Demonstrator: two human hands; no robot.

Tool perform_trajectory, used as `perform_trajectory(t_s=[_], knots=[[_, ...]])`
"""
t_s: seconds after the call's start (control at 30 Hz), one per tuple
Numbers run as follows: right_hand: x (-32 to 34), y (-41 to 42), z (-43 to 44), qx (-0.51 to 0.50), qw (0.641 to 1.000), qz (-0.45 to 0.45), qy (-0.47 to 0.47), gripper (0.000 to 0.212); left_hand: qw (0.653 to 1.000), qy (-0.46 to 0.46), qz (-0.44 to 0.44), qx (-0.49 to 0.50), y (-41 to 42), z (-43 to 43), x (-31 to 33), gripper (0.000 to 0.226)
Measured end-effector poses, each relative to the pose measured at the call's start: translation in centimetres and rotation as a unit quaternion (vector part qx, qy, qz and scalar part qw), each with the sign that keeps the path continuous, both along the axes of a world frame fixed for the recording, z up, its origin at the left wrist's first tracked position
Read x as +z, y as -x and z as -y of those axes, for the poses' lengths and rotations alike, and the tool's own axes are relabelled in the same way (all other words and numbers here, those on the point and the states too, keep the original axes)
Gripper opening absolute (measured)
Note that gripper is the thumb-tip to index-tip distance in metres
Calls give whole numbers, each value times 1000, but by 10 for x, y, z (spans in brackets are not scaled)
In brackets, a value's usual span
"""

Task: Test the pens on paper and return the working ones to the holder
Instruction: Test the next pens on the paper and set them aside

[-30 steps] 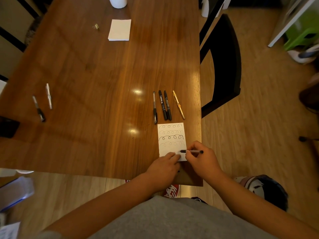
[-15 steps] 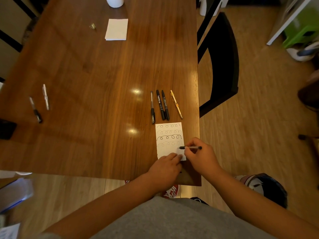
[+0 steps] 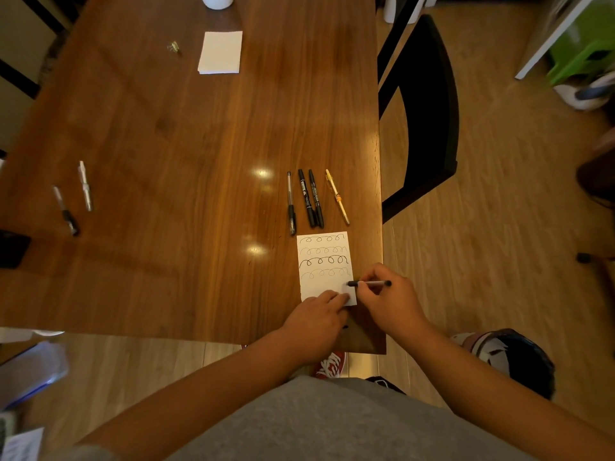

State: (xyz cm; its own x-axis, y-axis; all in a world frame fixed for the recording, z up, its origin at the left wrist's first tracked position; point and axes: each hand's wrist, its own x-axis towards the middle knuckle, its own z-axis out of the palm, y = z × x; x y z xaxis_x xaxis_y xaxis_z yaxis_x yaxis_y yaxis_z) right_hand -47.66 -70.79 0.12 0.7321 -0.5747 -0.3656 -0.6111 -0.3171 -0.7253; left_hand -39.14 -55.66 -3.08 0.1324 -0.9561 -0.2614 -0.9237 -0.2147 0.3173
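A white sheet of paper (image 3: 324, 264) with several rows of loops lies near the table's right front corner. My right hand (image 3: 389, 294) holds a thin black pen (image 3: 369, 283), its tip at the paper's right edge. My left hand (image 3: 316, 319) presses flat on the sheet's lower edge. Just beyond the paper lie a clear pen with a black grip (image 3: 291, 202), two black markers (image 3: 311, 197) and a yellow pen (image 3: 337, 196). Two more pens, one black-tipped (image 3: 65, 210) and one white (image 3: 85, 186), rest far left. A white cup-like holder (image 3: 217, 0) stands at the far edge, cut off by the frame.
A wooden table (image 3: 186, 134) carries a blank white pad (image 3: 220, 52) and a small metal clip (image 3: 174, 47) at the back. A black chair (image 3: 429, 104) stands close to the table's right edge. A dark object (image 3: 13, 249) sits at the left edge.
The pen in my right hand has shifted slightly right along the paper's lower part. My left hand stays on the sheet. The view has tilted a little.
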Motion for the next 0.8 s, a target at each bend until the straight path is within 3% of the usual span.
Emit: perform_trajectory(t_s=[0.4,0.6,0.8], knots=[[8,20,15,-38,998,8,-46,14,998,-8,-21,52,5,-1,4,39],[25,40,19,-119,974,58,-183,14,976,-9,-145,163,6,-3,17,24],[42,49,5,-135,949,70,-277,35,959,3,-192,208,5,-15,40,15]])
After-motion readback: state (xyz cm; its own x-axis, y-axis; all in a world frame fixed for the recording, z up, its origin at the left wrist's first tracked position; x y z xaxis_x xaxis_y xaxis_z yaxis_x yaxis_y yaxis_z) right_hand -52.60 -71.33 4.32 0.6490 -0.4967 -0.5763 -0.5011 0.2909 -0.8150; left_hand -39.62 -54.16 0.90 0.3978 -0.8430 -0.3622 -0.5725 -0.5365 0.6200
